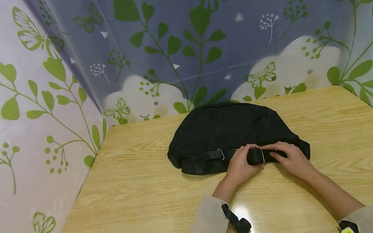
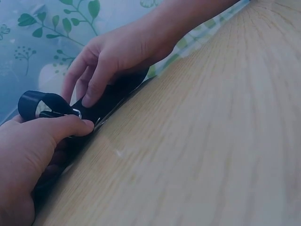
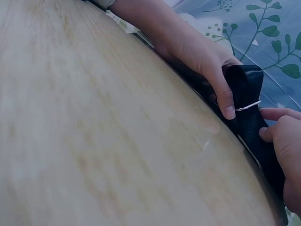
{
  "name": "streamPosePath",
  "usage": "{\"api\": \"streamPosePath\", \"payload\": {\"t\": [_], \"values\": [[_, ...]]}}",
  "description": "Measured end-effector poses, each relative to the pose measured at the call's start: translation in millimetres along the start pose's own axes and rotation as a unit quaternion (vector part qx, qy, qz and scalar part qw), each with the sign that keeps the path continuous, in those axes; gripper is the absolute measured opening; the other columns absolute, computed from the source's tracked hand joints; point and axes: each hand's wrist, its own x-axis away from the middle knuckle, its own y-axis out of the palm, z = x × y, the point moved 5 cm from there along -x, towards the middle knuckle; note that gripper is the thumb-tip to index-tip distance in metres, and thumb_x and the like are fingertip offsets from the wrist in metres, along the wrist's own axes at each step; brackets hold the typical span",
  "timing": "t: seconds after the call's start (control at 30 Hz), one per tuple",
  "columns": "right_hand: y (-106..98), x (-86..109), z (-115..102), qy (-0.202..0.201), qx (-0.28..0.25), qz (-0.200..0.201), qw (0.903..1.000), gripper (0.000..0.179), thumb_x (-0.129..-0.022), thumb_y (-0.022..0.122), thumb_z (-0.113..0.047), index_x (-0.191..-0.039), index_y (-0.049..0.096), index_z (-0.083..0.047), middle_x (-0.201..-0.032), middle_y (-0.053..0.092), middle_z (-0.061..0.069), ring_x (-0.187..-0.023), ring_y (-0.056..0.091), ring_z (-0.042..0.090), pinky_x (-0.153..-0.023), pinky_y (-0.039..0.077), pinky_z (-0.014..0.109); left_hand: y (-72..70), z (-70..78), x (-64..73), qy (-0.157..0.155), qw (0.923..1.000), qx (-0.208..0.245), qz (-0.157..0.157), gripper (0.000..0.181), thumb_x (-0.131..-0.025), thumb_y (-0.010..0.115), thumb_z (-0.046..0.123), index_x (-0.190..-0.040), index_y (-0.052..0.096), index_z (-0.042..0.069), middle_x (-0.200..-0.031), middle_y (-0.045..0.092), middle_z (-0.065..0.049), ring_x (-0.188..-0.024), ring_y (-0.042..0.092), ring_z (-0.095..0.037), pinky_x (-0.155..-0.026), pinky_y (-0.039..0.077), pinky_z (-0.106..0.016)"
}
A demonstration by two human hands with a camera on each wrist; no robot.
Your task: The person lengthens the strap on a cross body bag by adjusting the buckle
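Note:
A black sling bag [image 1: 226,127] lies flat near the back of the table, its webbing strap [image 1: 199,166] running along the front edge. My left hand [image 1: 241,166] grips the strap beside a metal slider buckle [image 1: 262,155], thumb in front. A short loop of webbing [image 3: 244,80] bulges up at the slider in the right wrist view. Just to the right, my right hand [image 1: 293,159] pinches the strap between thumb and fingers. A second metal ring [image 1: 221,153] sits on the strap left of my left hand. Some left fingers are hidden behind the webbing.
The wooden table [image 1: 130,201] extends around the bag on all sides. Behind it hangs a printed curtain [image 1: 176,86] with leaves and butterflies, and similar cloth [image 1: 27,132] covers the left side. A black band [image 1: 235,219] hangs from the left sleeve.

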Motion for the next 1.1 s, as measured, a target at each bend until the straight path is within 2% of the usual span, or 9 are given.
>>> {"api": "streamPosePath", "payload": {"t": [0.23, 0.53, 0.7, 0.8, 0.9, 1.0, 1.1], "values": [[-2.0, -0.4, 1.6, 0.013, 0.027, 0.014, 0.9995, 0.033, -0.072, 0.068, 0.014, -0.097, 0.07, -0.008, -0.092, 0.066, 0.003, -0.084, 0.057, 0.023, -0.072, 0.039, 0.035, 1.0, -0.6, 0.1, -0.009, 1.0, -0.001, -0.002, 0.049, -0.073, 0.079, 0.03, -0.115, 0.055, 0.024, -0.098, 0.055, 0.006, -0.089, 0.051, -0.009, -0.077, 0.041, -0.021], [-4.6, 0.8, 6.1, 0.079, 0.074, 0.011, 0.994, 0.027, -0.076, 0.065, 0.01, -0.094, 0.071, -0.009, -0.088, 0.066, 0.009, -0.072, 0.053, 0.028, -0.063, 0.039, 0.042, 0.4, -1.8, -0.3, -0.014, 0.9999, 0.008, 0.002, 0.049, -0.072, 0.079, 0.028, -0.115, 0.055, 0.023, -0.095, 0.054, 0.007, -0.085, 0.05, -0.007, -0.073, 0.041, -0.02], [-1.5, 2.1, 8.8, 0.101, 0.045, -0.014, 0.9938, 0.028, -0.077, 0.061, 0.011, -0.099, 0.068, -0.005, -0.095, 0.064, 0.012, -0.085, 0.053, 0.032, -0.076, 0.037, 0.05, 0.5, -2.2, -0.6, -0.008, 0.9999, 0.009, 0.002, 0.048, -0.073, 0.079, 0.028, -0.115, 0.056, 0.024, -0.095, 0.055, 0.006, -0.086, 0.05, -0.008, -0.073, 0.041, -0.021], [1.0, 3.0, 7.8, 0.09, 0.011, -0.029, 0.9955, 0.03, -0.078, 0.061, 0.01, -0.105, 0.064, -0.003, -0.103, 0.062, 0.014, -0.097, 0.051, 0.035, -0.083, 0.032, 0.055, 0.6, -2.2, -0.5, -0.002, 1.0, 0.009, 0.002, 0.048, -0.073, 0.079, 0.028, -0.115, 0.056, 0.024, -0.096, 0.055, 0.005, -0.087, 0.051, -0.009, -0.074, 0.041, -0.021], [2.7, 3.0, 4.9, 0.061, -0.01, -0.031, 0.9976, 0.03, -0.08, 0.065, 0.005, -0.109, 0.063, -0.004, -0.105, 0.061, 0.01, -0.101, 0.051, 0.031, -0.085, 0.033, 0.052, 0.6, -2.2, -0.3, 0.0, 1.0, 0.007, -0.002, 0.049, -0.073, 0.079, 0.027, -0.116, 0.056, 0.024, -0.098, 0.056, 0.004, -0.09, 0.051, -0.01, -0.076, 0.041, -0.022], [3.2, 2.3, 2.2, 0.029, -0.014, -0.024, 0.9992, 0.031, -0.079, 0.068, 0.004, -0.108, 0.064, -0.006, -0.101, 0.061, 0.005, -0.098, 0.054, 0.022, -0.085, 0.038, 0.033, 0.1, -1.9, 0.2, -0.002, 1.0, 0.007, -0.004, 0.05, -0.073, 0.079, 0.027, -0.117, 0.056, 0.024, -0.099, 0.056, 0.004, -0.091, 0.052, -0.01, -0.078, 0.042, -0.023], [2.8, 1.7, 0.8, 0.013, -0.011, -0.014, 0.9998, 0.033, -0.075, 0.069, 0.009, -0.105, 0.065, -0.006, -0.096, 0.061, 0.002, -0.093, 0.055, 0.016, -0.081, 0.037, 0.017, -0.2, -1.7, 0.3, -0.005, 1.0, 0.005, -0.005, 0.051, -0.072, 0.079, 0.027, -0.117, 0.056, 0.024, -0.1, 0.056, 0.004, -0.091, 0.052, -0.01, -0.079, 0.041, -0.023]]}}
